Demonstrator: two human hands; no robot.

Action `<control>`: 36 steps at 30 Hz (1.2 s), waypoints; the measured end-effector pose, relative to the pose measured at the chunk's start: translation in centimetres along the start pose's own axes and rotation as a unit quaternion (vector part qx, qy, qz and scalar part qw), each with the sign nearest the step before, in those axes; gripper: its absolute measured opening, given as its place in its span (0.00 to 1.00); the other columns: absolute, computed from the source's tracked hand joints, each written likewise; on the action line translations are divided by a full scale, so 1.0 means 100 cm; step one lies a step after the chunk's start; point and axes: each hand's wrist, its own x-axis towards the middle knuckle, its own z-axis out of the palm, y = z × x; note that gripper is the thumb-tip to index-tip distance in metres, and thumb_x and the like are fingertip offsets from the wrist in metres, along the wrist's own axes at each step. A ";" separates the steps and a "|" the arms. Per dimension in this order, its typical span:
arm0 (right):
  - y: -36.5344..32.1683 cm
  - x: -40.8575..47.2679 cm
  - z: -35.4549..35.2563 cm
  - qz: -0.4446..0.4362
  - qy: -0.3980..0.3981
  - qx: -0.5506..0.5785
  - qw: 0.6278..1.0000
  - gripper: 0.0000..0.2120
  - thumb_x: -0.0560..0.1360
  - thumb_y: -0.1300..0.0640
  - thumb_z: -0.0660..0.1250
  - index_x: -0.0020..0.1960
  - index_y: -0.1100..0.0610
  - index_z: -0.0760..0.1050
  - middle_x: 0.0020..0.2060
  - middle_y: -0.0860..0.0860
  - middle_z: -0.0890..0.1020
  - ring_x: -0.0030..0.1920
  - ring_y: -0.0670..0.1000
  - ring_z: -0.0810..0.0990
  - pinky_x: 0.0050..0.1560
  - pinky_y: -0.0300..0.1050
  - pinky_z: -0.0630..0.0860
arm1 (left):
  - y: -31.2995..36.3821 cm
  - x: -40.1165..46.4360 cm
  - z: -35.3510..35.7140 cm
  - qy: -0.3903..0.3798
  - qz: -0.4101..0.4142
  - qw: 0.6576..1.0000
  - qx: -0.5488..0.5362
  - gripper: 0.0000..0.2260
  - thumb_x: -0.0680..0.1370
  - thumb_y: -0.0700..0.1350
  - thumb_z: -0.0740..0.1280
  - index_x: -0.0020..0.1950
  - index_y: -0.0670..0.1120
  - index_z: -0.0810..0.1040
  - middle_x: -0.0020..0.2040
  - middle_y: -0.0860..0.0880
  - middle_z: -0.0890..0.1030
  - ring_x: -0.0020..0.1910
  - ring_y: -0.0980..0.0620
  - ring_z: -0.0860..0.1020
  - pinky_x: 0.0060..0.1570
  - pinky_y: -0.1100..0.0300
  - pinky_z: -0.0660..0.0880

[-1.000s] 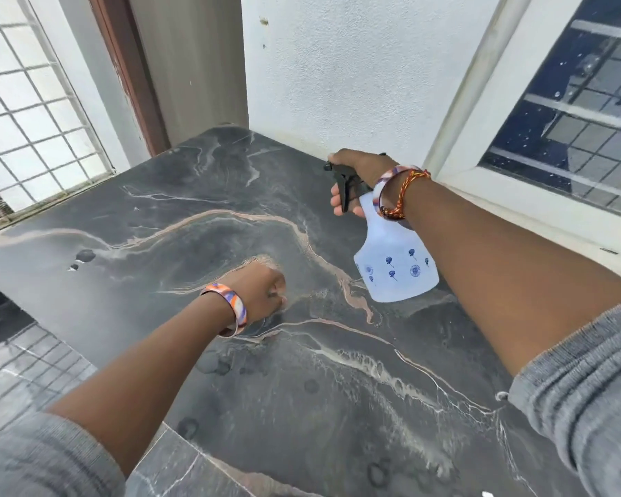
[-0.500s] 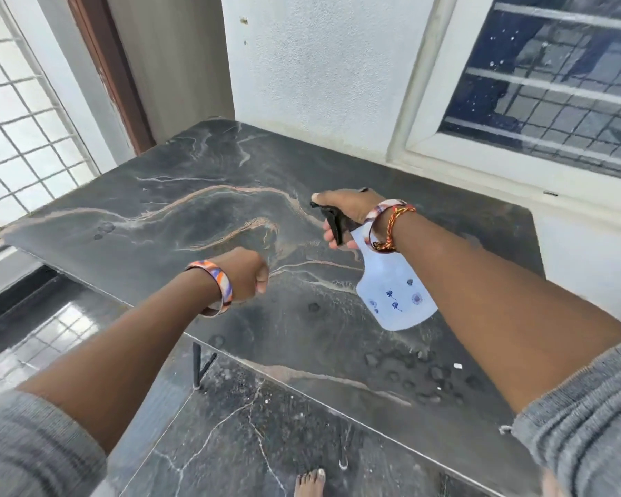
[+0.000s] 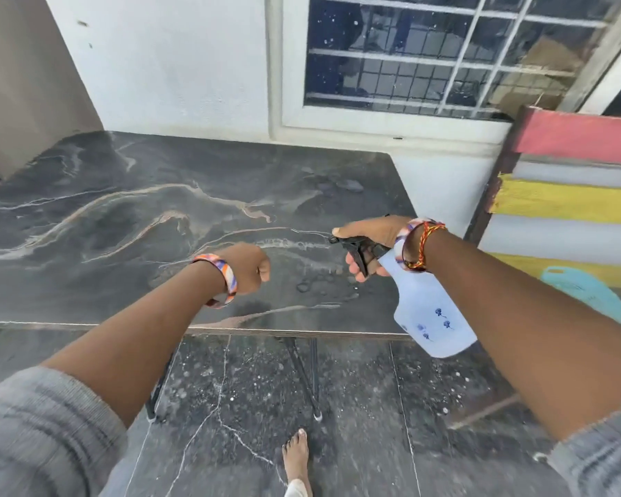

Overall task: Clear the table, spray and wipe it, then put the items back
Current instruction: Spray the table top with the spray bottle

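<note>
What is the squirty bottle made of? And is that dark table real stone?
The spray bottle looks like pale blue, see-through plastic with small printed flowers; its trigger head looks like black plastic. The table has a smooth, slightly shiny dark top with marble-like veins, but its near edge shows thin brown layers, so it is probably a marble-pattern sheet over board, not stone.

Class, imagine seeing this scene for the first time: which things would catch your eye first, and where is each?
The pale blue spray bottle stands out, gripped by the right hand over the near right corner of the dark marble-patterned table. The left hand hovers curled and empty near the table's front edge. Striped coloured boards lean at far right.
</note>
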 end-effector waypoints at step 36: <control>0.010 0.021 -0.129 -0.112 0.328 0.158 0.925 0.13 0.65 0.49 0.70 0.32 0.59 0.75 0.21 0.53 0.76 0.19 0.51 0.71 0.21 0.38 0.69 | 0.077 0.090 -0.027 -0.033 0.086 0.995 0.043 0.17 0.74 0.34 0.58 0.60 0.45 0.78 0.60 0.44 0.80 0.58 0.44 0.77 0.59 0.55 0.74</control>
